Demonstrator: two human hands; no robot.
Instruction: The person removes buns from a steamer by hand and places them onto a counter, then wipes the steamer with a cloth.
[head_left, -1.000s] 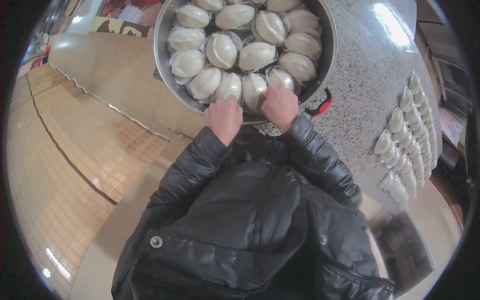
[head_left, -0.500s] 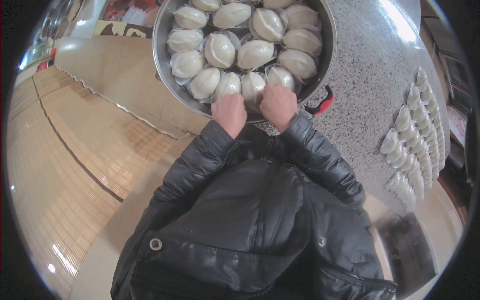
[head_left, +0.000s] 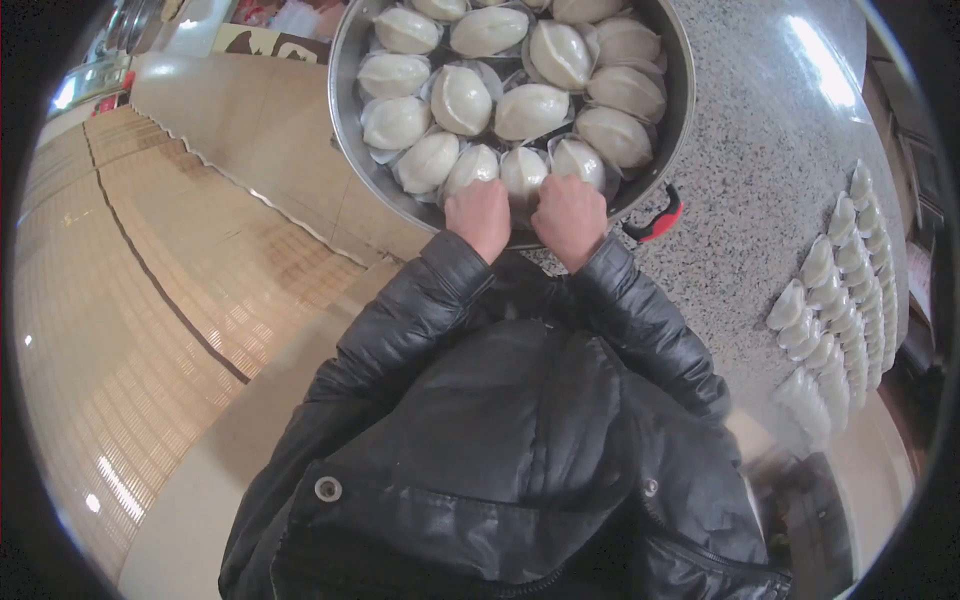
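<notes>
Fingers, both hands: curled, grip unclear | round pan: pale dumplings inside, liners beneath

A tan ribbed sheet with a dark seam lies at left. Crumpled plastic shows just beside a dark-patterned panel.

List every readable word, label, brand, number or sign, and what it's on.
None readable.
Pan, red-black handle, jacket: no text visible.
Patterned panel, upper left: dark shapes, no legible text.
Pale sheet, right edge: too blurred to tell.
</notes>
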